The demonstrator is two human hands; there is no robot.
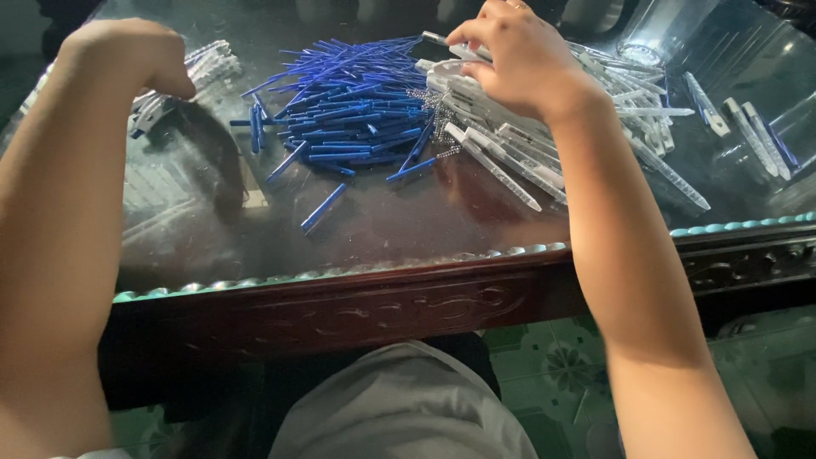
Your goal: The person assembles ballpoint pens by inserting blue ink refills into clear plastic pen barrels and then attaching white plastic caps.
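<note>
Glass-topped table with a carved dark wood edge, seen from above; green tiled floor below, person's lap in grey cloth at bottom centre.

Blue pile: a big heap of thin blue pen parts in mid table, with a few strays lying toward the near edge. White pile: clear/white pen barrels spread from centre to right, some overlapping the blue pile's right side. Small chain of metal springs, or something like them, between the two piles; too small to be sure. A smaller white bunch lies far left. Clear plastic container at top right, more barrels beside it.

Right hand sits on top of the white pile, fingers curled down and pinching a barrel at its far end, thumb tucked under. Left hand is over the left bunch, fingers bent downward and hidden behind the knuckles; cannot tell whether they grip anything.

Handling judgement: barrels look light, stiff, smooth plastic, likely slippery on glass and prone to roll. Thin enough to snap if levered. Best taken mid-shaft with a thumb and forefinger pinch, lifting one clear of the tangle rather than dragging it through the pile. Springs would scatter easily.
</note>
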